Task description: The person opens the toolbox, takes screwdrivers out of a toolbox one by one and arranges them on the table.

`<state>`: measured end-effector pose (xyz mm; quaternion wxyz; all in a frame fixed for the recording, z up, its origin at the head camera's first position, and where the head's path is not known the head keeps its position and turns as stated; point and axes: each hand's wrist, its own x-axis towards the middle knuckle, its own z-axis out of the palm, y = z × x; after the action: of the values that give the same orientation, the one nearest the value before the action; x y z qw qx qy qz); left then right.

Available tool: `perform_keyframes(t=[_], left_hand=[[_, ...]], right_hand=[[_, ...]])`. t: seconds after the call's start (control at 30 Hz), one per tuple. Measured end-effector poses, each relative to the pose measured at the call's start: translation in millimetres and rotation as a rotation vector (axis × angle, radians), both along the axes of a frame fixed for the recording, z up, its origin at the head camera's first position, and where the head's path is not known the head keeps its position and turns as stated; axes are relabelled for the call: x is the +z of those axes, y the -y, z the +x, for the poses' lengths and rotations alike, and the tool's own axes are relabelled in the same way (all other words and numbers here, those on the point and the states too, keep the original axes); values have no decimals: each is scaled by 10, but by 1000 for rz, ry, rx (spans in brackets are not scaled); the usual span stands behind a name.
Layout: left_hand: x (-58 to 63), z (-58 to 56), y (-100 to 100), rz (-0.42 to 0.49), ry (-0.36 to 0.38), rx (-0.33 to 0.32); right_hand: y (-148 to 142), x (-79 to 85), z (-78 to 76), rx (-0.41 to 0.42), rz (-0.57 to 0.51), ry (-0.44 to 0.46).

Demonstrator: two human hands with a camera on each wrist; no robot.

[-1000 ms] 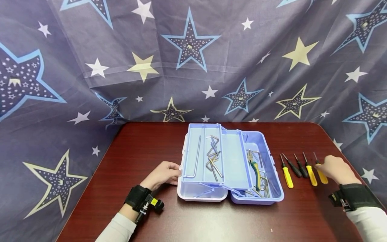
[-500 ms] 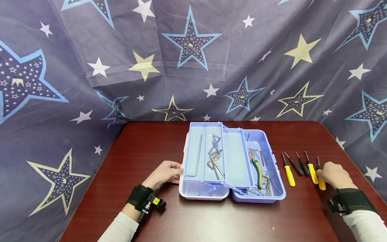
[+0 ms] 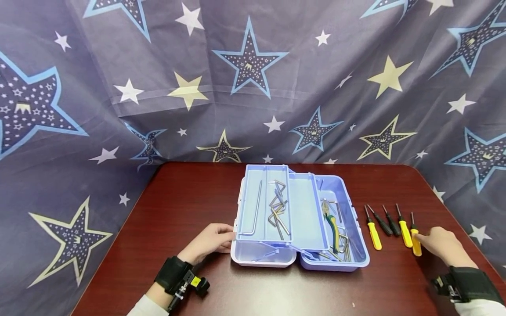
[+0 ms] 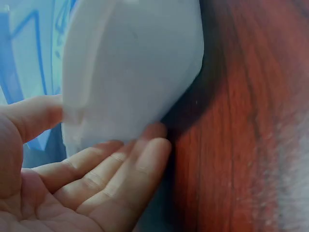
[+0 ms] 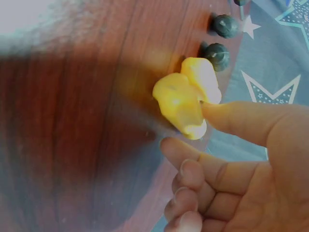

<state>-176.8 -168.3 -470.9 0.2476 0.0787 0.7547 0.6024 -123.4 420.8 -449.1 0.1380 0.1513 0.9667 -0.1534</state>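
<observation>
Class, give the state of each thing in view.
Toolbox: open.
Long hex key: lying in the upper tray.
Small hex keys: jumbled, next compartment.
Pliers: lying inside the toolbox.
Black screwdrivers: lying on the table.
Two yellow screwdrivers: lying there too.
Rightmost yellow screwdriver: touched; unclear whether lifted.
Left hand: holding the toolbox's side.
Right hand: touching that screwdriver.

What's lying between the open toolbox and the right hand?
Three yellow-handled screwdrivers and two black-handled screwdrivers; the head view shows the row, with the right hand at its end.
</observation>
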Motion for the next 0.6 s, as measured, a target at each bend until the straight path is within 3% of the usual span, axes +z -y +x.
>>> perform_keyframes(t=[0.13,0.27,0.47,0.6], left_hand=[[67,173,-6,-57,-50,-65],[100,298,-54,-124,-106,-85],[104,350,-108,-198,-211,-54],[110,366,-99,-247,-259,-26]], right_hand=[[-32,-7,93,6,-25,-16],[10,55,141,-18,-11,-52],[270,215,138,26,-32,-223],[462,302,111,68,-80,-254]])
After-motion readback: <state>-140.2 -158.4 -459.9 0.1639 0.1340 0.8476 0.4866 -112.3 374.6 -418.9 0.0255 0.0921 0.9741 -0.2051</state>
